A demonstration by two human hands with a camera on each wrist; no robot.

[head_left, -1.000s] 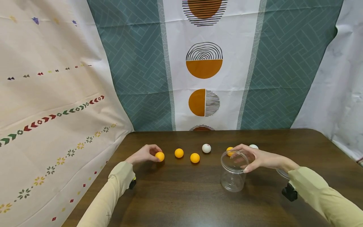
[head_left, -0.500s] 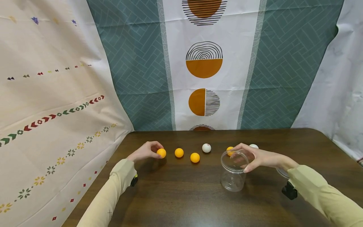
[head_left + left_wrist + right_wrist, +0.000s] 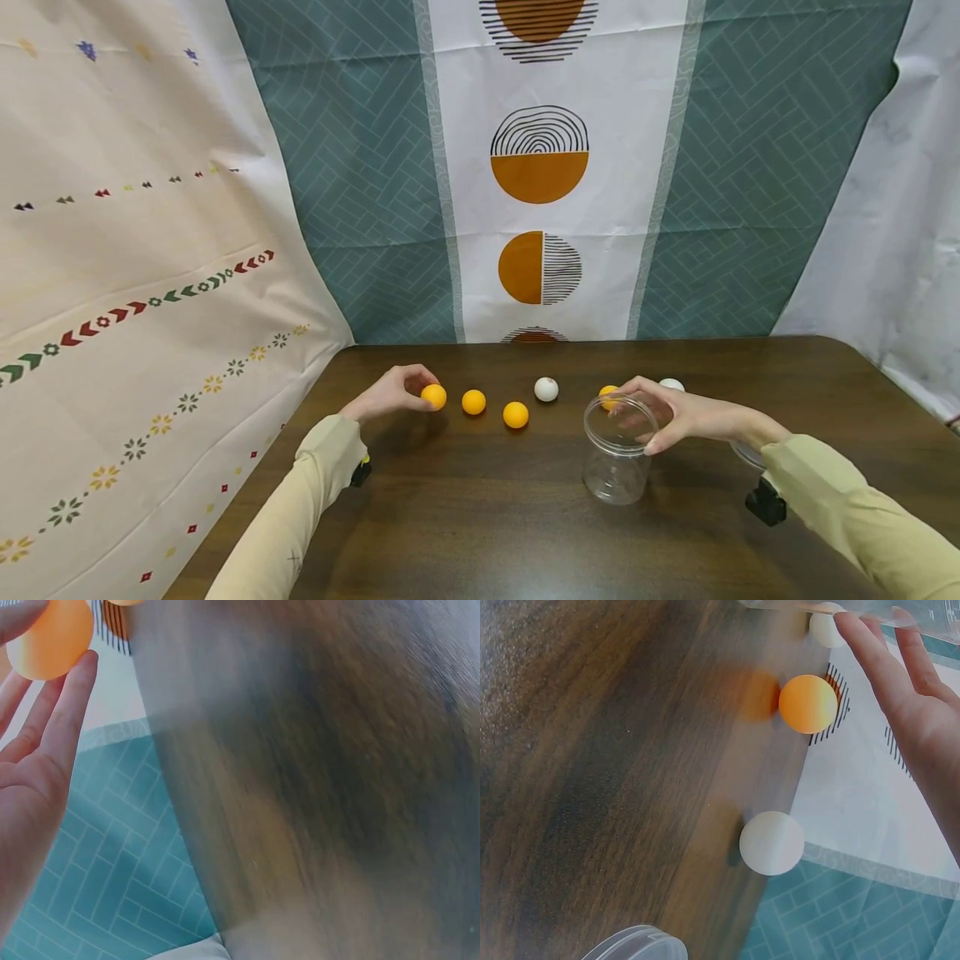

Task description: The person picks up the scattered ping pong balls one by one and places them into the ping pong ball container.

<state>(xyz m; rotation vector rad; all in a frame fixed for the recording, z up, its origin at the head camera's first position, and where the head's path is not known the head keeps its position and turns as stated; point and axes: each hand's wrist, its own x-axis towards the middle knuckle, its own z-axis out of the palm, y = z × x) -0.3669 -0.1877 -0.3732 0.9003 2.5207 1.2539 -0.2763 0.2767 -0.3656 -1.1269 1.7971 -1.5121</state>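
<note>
Between its thumb and fingers my left hand (image 3: 393,392) pinches an orange ping-pong ball (image 3: 433,397), held above the table at the left. The left wrist view shows the same ball (image 3: 52,637) at the fingertips. My right hand (image 3: 684,417) grips a clear plastic jar (image 3: 617,479) near its open rim, thumb at the front and fingers behind. The jar stands upright on the table. Two orange balls, one left (image 3: 473,402) and one nearer (image 3: 515,415), lie between the hands, with a white ball (image 3: 546,389) just behind.
Behind the jar sits an orange ball (image 3: 808,704), partly hidden by the right hand in the head view. A white ball (image 3: 772,843) lies beyond that hand. A clear lid (image 3: 746,456) rests on the brown table (image 3: 480,533), partly under the right forearm. Patterned cloths hang behind.
My left hand has moved slightly up and to the right with the orange ping-pong ball. The right hand and the jar stay in place.
</note>
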